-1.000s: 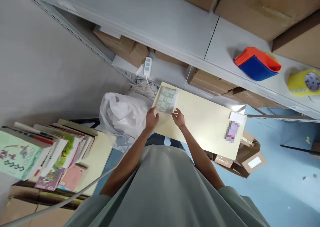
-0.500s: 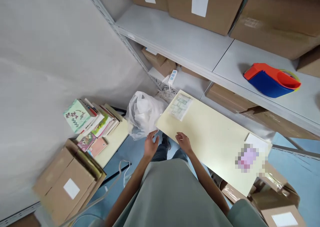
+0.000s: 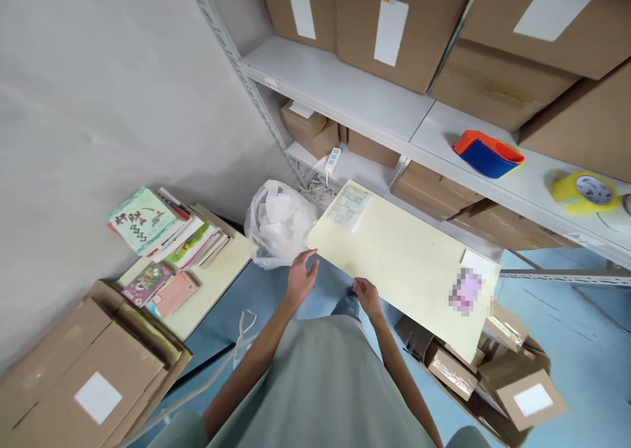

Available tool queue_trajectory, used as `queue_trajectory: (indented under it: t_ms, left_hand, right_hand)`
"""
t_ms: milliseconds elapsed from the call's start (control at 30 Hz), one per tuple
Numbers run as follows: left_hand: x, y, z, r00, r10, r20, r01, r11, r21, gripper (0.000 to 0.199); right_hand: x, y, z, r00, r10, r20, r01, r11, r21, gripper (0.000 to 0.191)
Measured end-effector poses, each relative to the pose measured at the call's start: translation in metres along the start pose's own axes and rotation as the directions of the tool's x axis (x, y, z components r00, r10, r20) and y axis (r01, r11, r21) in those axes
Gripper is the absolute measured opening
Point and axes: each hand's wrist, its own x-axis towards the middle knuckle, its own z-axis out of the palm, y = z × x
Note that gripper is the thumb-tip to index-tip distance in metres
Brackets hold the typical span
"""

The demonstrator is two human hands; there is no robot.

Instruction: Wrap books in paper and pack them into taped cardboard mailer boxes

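Just ahead of both hands, at the left end of a cream table (image 3: 404,257), lies a flat, clear-wrapped packet (image 3: 349,206) with pale green markings, apart from the fingers. Near the table's corner the left hand (image 3: 302,279) is spread, thumb well away from the fingers, with nothing in it. The right hand (image 3: 367,295) is at the table's long edge with its fingers curled; whether they touch the edge or press together, I cannot tell. Just beyond the left hand, to its left, a white plastic bag (image 3: 280,221) bulges beside the table, and farther left are books (image 3: 145,221) on a second table (image 3: 217,290). Well to the right of the right hand lie a blurred purple thing (image 3: 466,290) and a white card (image 3: 480,263)
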Motion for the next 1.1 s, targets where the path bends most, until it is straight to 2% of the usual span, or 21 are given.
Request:
queue_trajectory:
  t_ms: [133, 233, 333, 433, 500, 667, 733, 800, 900, 1000, 1100]
  left_hand:
    - [-0.027, -0.034, -0.052, 0.995, -0.004, -0.103, 0.001, 1.000, -0.028, 0.035]
    - [-0.052, -0.074, -0.106, 0.972, -0.047, -0.229, 0.037, 0.998, -0.046, 0.035]
    - [-0.082, -0.121, -0.163, 0.922, -0.141, -0.361, 0.131, 0.990, -0.052, 0.038]
    - [-0.123, -0.168, -0.213, 0.843, -0.288, -0.454, 0.294, 0.954, -0.060, 0.047]
    - [-0.155, -0.197, -0.239, 0.776, -0.394, -0.492, 0.408, 0.909, -0.085, 0.059]
    - [-0.243, -0.260, -0.283, 0.557, -0.655, -0.510, 0.687, 0.709, -0.160, 0.092]
    - [-0.276, -0.282, -0.297, 0.503, -0.719, -0.480, 0.766, 0.628, -0.138, 0.102]
    - [-0.303, -0.302, -0.307, 0.504, -0.747, -0.433, 0.804, 0.590, -0.081, 0.110]
    - [-0.326, -0.326, -0.318, 0.568, -0.731, -0.379, 0.786, 0.618, -0.014, 0.104]
    - [-0.330, -0.344, -0.324, 0.638, -0.663, -0.391, 0.715, 0.699, -0.017, 0.086]
    - [-0.325, -0.356, -0.324, 0.665, -0.632, -0.398, 0.668, 0.742, -0.063, 0.077]
  right_hand:
    - [-0.025, -0.001, 0.031, 0.998, -0.053, 0.031, 0.054, 0.998, -0.024, 0.050]
    - [-0.048, -0.010, 0.066, 0.993, -0.101, 0.055, 0.104, 0.993, -0.051, 0.054]
    - [-0.077, -0.019, 0.107, 0.990, -0.128, 0.065, 0.132, 0.989, -0.069, 0.060]
    - [-0.111, -0.025, 0.150, 0.984, -0.136, 0.119, 0.147, 0.985, -0.095, 0.065]
    - [-0.134, -0.026, 0.179, 0.977, -0.119, 0.180, 0.144, 0.981, -0.132, 0.066]
    - [-0.177, -0.031, 0.245, 0.932, -0.060, 0.358, 0.163, 0.951, -0.263, 0.062]
    - [-0.186, -0.037, 0.269, 0.905, -0.059, 0.422, 0.201, 0.933, -0.299, 0.060]
    - [-0.192, -0.045, 0.292, 0.879, -0.076, 0.471, 0.249, 0.915, -0.316, 0.058]
    - [-0.199, -0.058, 0.323, 0.837, -0.102, 0.538, 0.323, 0.885, -0.335, 0.055]
    - [-0.209, -0.067, 0.349, 0.794, -0.124, 0.595, 0.392, 0.853, -0.345, 0.052]
    - [-0.221, -0.072, 0.364, 0.764, -0.144, 0.629, 0.435, 0.836, -0.336, 0.051]
